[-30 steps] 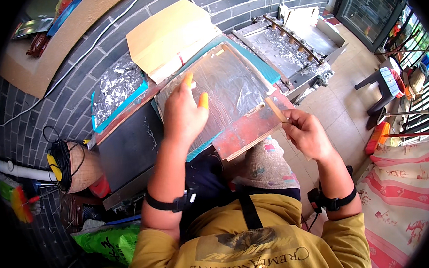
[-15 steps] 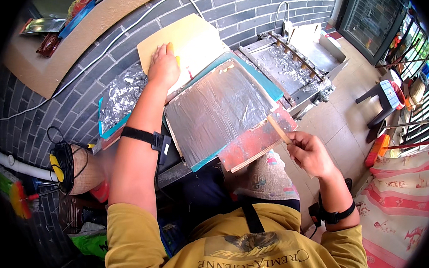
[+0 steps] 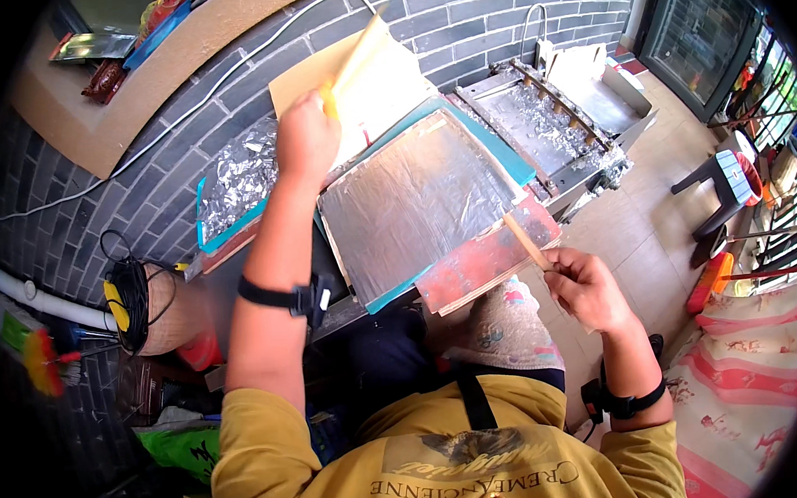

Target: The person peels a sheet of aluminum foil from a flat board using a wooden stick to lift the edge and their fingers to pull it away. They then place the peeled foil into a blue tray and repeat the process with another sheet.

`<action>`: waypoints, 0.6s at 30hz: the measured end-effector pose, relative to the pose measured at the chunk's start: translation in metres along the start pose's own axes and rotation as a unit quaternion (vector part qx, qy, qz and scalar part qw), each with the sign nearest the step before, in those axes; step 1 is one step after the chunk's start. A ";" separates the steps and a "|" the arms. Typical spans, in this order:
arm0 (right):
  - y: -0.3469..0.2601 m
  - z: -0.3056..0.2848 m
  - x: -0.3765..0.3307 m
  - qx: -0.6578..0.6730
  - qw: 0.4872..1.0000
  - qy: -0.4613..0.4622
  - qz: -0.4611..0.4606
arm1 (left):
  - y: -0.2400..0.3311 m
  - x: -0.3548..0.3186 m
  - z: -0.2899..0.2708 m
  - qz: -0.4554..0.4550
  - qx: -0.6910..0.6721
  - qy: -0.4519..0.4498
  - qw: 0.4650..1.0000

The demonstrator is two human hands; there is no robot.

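Note:
My left hand (image 3: 310, 136) is closed above a stack of pale yellow paper (image 3: 304, 83). It grips a thin yellow sheet of paper (image 3: 358, 60), seen nearly edge-on and slanting up to the right. Something bright yellow wraps its thumb or fingertip. My right hand (image 3: 585, 289) pinches a flat wooden stick (image 3: 526, 240), whose far tip touches the near right edge of a silver foil sheet (image 3: 423, 198). The wrinkled foil lies flat on a stack on a teal board (image 3: 488, 145). Beneath its near corner is a worn red board (image 3: 481, 267).
A teal-edged tray of foil scraps (image 3: 233, 181) sits at the left by the brick wall. A metal frame littered with foil flakes (image 3: 535, 111) stands at the back right. Farther right are a grey stool (image 3: 724, 182) and pink-and-white cloth (image 3: 749, 393).
My left hand has closed and lifted off the paper stack, raising a yellow sheet. My right hand keeps its stick at the foil's edge. The whole view has shifted slightly.

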State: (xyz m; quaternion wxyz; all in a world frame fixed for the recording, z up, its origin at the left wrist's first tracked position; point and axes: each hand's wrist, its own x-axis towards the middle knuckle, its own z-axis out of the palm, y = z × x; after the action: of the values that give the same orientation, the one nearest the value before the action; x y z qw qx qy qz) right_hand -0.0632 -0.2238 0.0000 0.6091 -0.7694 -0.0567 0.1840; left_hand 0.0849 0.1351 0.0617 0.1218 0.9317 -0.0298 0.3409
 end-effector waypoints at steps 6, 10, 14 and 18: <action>0.011 0.001 0.001 0.009 0.999 -0.011 -0.029 | 0.047 -0.095 -0.015 0.000 -0.085 -0.037 0.996; 0.013 0.000 0.001 -0.001 0.999 -0.012 -0.040 | 0.064 -0.152 -0.012 0.034 -0.085 -0.069 0.993; 0.011 0.000 0.000 0.002 0.999 -0.017 -0.036 | 0.073 -0.184 -0.004 0.035 -0.087 -0.124 0.988; 0.009 0.001 -0.002 0.012 0.999 -0.012 -0.031 | 0.080 -0.190 0.001 0.027 -0.074 -0.166 0.983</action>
State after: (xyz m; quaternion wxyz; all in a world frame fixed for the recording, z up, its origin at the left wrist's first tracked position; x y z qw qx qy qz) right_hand -0.0668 -0.2258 -0.0085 0.6229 -0.7577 -0.0854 0.1750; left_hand -0.0707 0.0522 -0.0444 0.1750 0.9625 -0.0998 0.1817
